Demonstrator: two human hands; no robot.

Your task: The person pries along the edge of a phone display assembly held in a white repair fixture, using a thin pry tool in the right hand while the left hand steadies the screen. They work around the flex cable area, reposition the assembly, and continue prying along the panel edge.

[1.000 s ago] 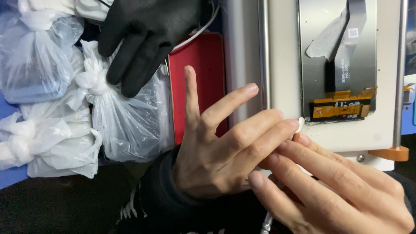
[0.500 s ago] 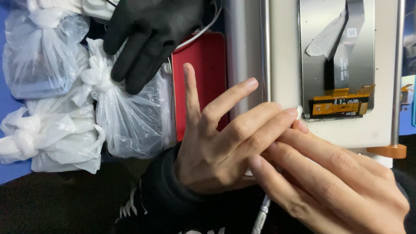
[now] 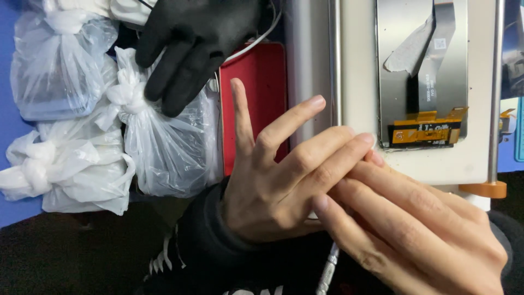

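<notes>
Grey screen panel (image 3: 420, 71) on white fixture (image 3: 357, 98), just beyond both fingertips. Left hand (image 3: 278, 180) splayed, holding nothing. Right hand (image 3: 415, 224) flat; grip on thin metal tool (image 3: 327, 273) beneath unclear. Best: press lightly, avoid orange flex (image 3: 423, 131).

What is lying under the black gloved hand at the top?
Under the black gloved hand lie knotted clear plastic bags and a white cable. The glove covers whatever is directly beneath its palm.

Blue work surface (image 3: 16, 164) under even light, dark foreground
</notes>
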